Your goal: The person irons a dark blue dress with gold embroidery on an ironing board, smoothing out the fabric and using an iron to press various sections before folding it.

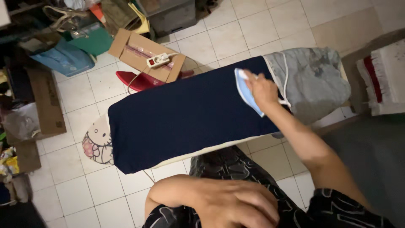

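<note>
A dark navy cloth (185,114) lies spread over an ironing board (312,80) with a grey cover and a cartoon-printed tip (98,143). My right hand (262,89) grips a light blue and white iron (244,90) that rests on the right end of the cloth. A white cord (285,80) runs from the iron across the grey cover. My left hand (236,202) rests flat on my lap, on black patterned fabric, with its fingers apart and nothing in it.
A white power strip (157,60) lies on a flat cardboard box (139,52) on the tiled floor behind the board, beside a red object (137,80). Bags and boxes crowd the left side (63,57). A white and red item (386,78) stands at the right.
</note>
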